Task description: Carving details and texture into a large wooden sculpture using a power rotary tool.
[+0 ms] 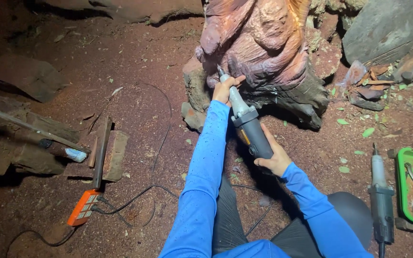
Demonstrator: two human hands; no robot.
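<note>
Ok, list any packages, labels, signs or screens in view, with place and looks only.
Label on the die grinder: a small yellow-orange strip on the dark body, between both hands.
Power strip: orange, oblong, lower left on the ground, pale sockets, black cables plugged in.
No signs or screens.

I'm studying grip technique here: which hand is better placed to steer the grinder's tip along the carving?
Left. The left hand grips the die grinder near its nose, right against the wood carving. The right hand holds the rear body, farther from the tip.
</note>
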